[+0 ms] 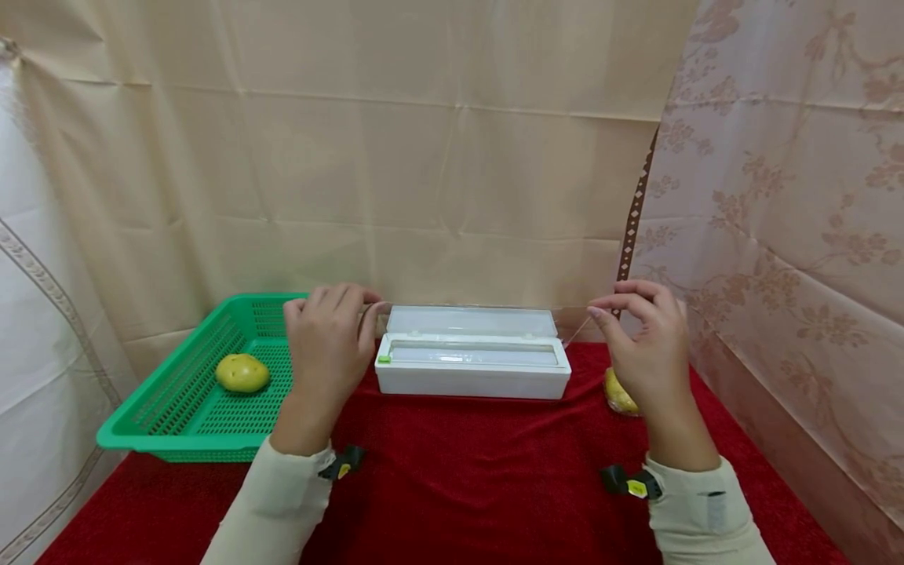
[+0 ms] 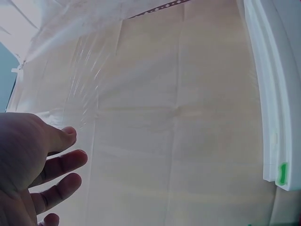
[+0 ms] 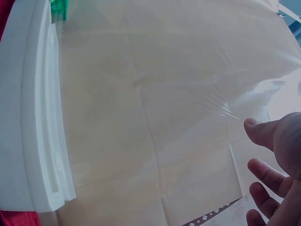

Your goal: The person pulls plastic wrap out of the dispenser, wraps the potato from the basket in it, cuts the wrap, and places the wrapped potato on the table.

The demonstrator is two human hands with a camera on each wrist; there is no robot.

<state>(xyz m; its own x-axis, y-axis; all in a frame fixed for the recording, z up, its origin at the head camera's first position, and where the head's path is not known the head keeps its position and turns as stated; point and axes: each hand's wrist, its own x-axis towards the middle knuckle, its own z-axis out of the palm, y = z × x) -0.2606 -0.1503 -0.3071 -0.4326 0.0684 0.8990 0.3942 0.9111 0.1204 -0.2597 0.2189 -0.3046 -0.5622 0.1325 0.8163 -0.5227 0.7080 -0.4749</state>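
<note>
A sheet of clear plastic wrap (image 2: 84,80) is stretched between both hands, with creases running from the pinched spots. My left hand (image 1: 330,337) pinches one corner between thumb and fingertips. The other corner is pinched by my right hand (image 1: 646,333), its remaining fingers spread loosely. Between and below the hands sits a white plastic wrap dispenser box (image 1: 473,380), its lid (image 1: 472,321) tipped up at the back. In the right wrist view the film (image 3: 225,106) reaches from the box towards the right thumb. A small green piece (image 1: 384,359) marks the box's left end.
At the left a green plastic basket (image 1: 198,442) holds one yellow potato (image 1: 242,373). Another potato (image 1: 620,394), shiny as if covered in film, lies partly behind the right hand. Red cloth (image 1: 466,471) covers the table, and a beige curtain (image 1: 452,157) hangs behind.
</note>
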